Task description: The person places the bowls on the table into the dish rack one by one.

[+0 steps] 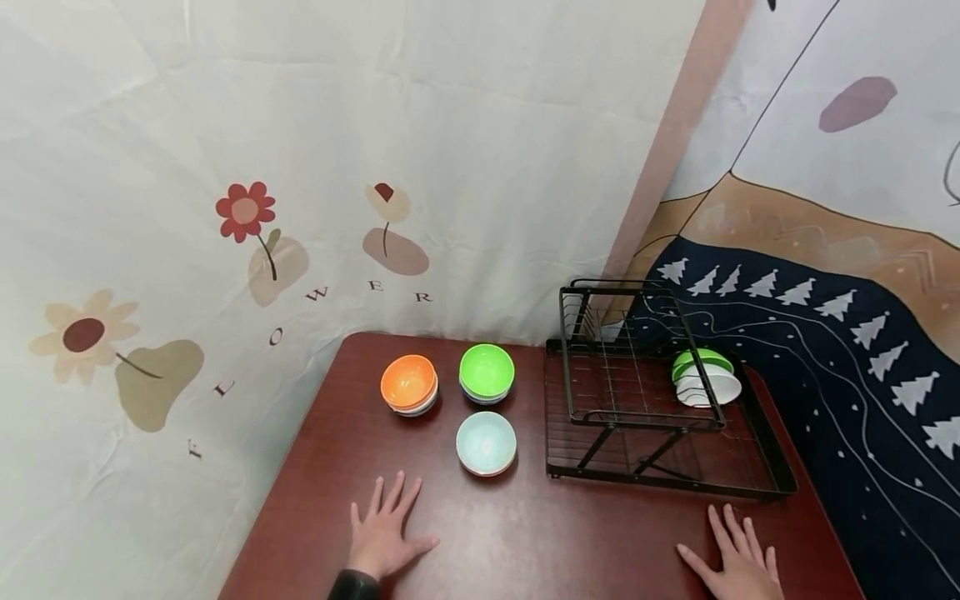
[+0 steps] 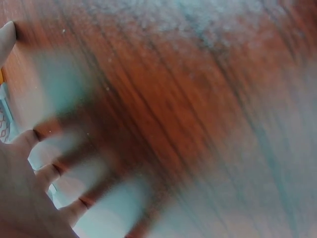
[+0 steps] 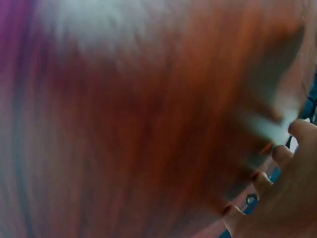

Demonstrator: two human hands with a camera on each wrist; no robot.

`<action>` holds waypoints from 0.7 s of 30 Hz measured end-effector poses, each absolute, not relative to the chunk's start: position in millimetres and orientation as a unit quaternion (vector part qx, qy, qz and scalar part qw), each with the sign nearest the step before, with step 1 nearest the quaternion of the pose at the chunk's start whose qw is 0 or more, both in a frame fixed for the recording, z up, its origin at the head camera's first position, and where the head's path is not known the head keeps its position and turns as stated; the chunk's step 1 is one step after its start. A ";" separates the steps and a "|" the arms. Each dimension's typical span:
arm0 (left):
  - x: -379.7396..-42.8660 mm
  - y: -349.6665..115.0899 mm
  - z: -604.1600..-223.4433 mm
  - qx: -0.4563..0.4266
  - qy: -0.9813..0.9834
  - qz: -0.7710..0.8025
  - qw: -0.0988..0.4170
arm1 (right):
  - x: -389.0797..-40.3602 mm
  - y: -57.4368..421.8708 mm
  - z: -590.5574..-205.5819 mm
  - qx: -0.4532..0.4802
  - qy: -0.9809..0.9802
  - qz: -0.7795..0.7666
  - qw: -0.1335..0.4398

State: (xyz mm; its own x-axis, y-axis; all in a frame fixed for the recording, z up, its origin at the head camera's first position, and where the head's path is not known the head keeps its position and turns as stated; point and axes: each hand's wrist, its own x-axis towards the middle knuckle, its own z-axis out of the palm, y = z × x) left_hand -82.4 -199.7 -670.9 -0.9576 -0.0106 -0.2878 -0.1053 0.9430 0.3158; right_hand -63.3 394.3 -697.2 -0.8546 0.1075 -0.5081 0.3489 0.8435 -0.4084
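Observation:
My left hand (image 1: 384, 533) rests on the brown table with its fingers spread, in front of the bowls. Over at the right, my right hand (image 1: 738, 560) also lies with fingers spread, near the front edge of the black dish rack (image 1: 675, 482). Neither hand holds anything. A pale blue bowl (image 1: 486, 443) is nearest to the left hand. Behind it stand an orange bowl (image 1: 407, 382) and a green bowl (image 1: 487, 372), each stacked on other bowls. Inside the rack, at its right side, a green bowl (image 1: 703, 360) and a white bowl (image 1: 708, 386) stand tilted.
The table (image 1: 315, 492) has a glossy reddish-brown top. The rack has a raised upper tier (image 1: 622, 354) on its left part. Behind the table hangs a white cloth (image 1: 450, 167) with printed flowers, and a dark blue printed cloth (image 1: 847, 400) hangs at the right.

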 end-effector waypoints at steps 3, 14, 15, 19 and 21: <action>-82.3 -200.3 -673.0 -0.033 0.975 0.164 0.148 | -62.0 391.5 -699.7 0.122 0.929 -0.249 0.246; -83.8 -198.2 -671.7 -0.028 0.977 0.157 0.143 | -61.1 386.8 -695.8 0.124 0.930 -0.245 0.245; -83.9 -197.4 -671.0 -0.029 0.977 0.155 0.141 | -61.2 386.5 -695.8 0.124 0.929 -0.246 0.245; -88.3 -190.4 -665.6 -0.039 0.978 0.174 0.105 | -61.4 385.8 -695.9 0.124 0.929 -0.249 0.245; -94.8 -183.6 -661.0 -0.045 0.975 0.206 0.075 | -61.5 385.5 -696.2 0.125 0.928 -0.250 0.245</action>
